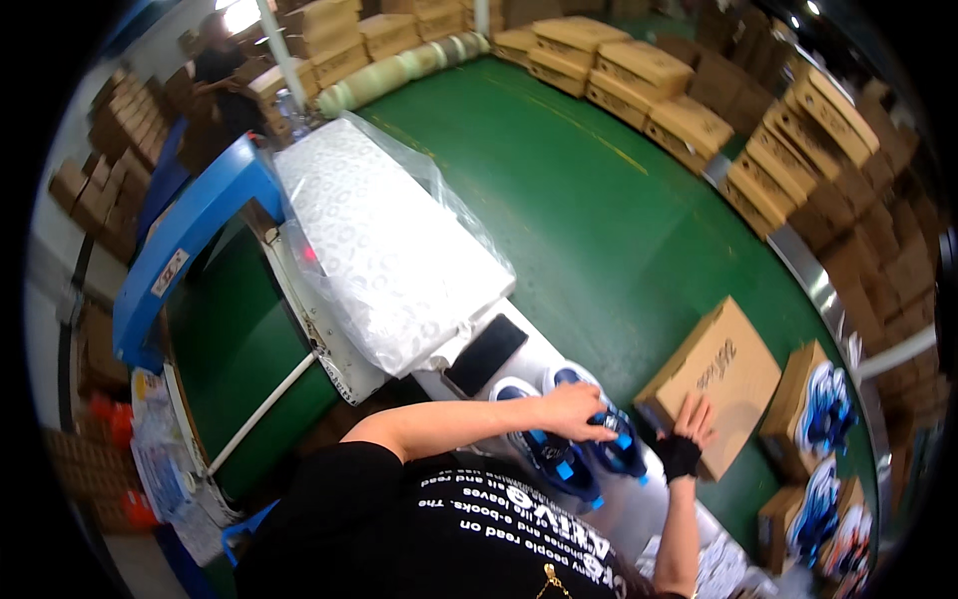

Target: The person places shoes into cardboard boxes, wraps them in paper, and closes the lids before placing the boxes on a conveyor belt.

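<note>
Two blue sneakers with white soles lie side by side on a white surface in front of my body. My left hand (576,410) reaches across and is closed on the upper of the right sneaker (625,446), hiding part of it. The left sneaker (549,454) lies beside it, under my left wrist. On the green surface to the right is a shut brown cardboard shoe box (733,379). My right hand (693,423), with a black band at the wrist, lies on its lid near the closest edge, fingers spread.
A black pad (486,354) lies beyond the sneakers, next to a plastic-wrapped white patterned stack (389,240). A blue-armed machine (200,235) stands at left. Open boxes with blue sneakers (826,409) are at right; stacked shoe boxes (639,80) line the far edge. Another person (220,75) stands far left.
</note>
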The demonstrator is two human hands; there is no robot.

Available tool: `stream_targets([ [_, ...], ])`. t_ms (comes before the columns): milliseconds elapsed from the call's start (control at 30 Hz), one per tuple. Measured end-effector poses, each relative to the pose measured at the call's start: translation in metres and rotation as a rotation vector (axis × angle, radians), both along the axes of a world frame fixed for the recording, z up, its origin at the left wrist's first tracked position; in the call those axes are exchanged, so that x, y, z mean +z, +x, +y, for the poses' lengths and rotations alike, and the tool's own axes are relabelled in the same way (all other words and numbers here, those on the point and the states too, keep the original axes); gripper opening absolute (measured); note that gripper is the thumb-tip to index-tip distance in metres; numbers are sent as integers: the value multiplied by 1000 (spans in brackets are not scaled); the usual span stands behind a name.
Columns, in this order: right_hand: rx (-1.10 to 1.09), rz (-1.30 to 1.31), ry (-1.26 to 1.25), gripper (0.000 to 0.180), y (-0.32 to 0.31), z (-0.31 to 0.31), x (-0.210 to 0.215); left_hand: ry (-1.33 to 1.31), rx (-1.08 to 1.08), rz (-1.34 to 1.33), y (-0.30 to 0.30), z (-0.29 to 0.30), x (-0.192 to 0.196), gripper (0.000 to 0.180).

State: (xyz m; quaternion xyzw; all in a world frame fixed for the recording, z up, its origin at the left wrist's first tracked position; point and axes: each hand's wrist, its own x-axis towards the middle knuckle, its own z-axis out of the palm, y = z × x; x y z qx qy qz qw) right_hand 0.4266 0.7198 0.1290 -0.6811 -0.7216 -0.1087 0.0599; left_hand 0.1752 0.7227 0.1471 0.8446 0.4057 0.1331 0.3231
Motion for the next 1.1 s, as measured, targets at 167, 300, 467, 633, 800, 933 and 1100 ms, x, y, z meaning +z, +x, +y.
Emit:
stream_targets([
  [167, 159, 176, 206, 81, 28, 5, -30, 11, 67, -223, 20, 25, 1, 71],
  [300, 251, 365, 550, 78, 17, -3, 2, 281, 2, -204, 50, 40, 12, 63],
  [467, 363, 499, 266, 80, -23, -25, 5, 314, 15, -118, 54, 40, 37, 65],
  [633, 439, 418, -49, 83, -61, -41, -17, -247, 493, -193, 15, 77, -19, 70],
  [800, 393, 429, -42, 86, -58, -43, -22, -288, 649, -324, -16, 85, -88, 51],
  [933, 329, 422, -17, 88, -50, -47, -24, -288, 639, -381, -21, 78, -64, 56],
  [1100, 303, 432, -14, 91, -45, -50, -24, -119, 789, -526, -64, 79, -51, 48],
])
